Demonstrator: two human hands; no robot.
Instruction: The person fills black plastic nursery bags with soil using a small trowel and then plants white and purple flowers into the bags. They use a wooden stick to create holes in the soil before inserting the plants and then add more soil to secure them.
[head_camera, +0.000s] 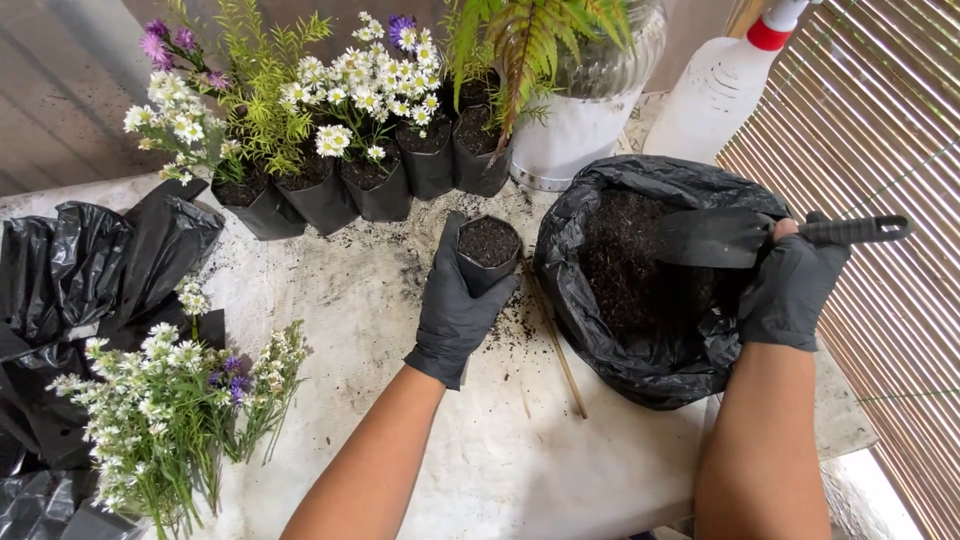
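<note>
Nursery bag (488, 250), small black one, filled w/ dark soil to the brim, sits upright on the pale table (380, 310) approx in the middle, b/w the row of potted flowers and the big soil sack. Left hand (455, 305) in a black glove is wrapped snug around it from the near side, fingers closed on the bag's wall. Right hand (790, 285), also gloved, has a tight fist on the handle of a black trowel (720, 238); blade hangs flat over the big black sack of soil (640, 290), just above the dirt, can't tell if it's touching.

Behind: row of black bags w/ white daisies (370, 85) and some purple blooms, a fern in a white pot (575, 130), spray bottle (715, 90) at back right. Loose cut flowers (170, 400) lie front left next to a pile of empty black bags (70, 270). Thin wooden stick (560, 350) lies on the table beside the sack, w/ spilled soil crumbs around.
</note>
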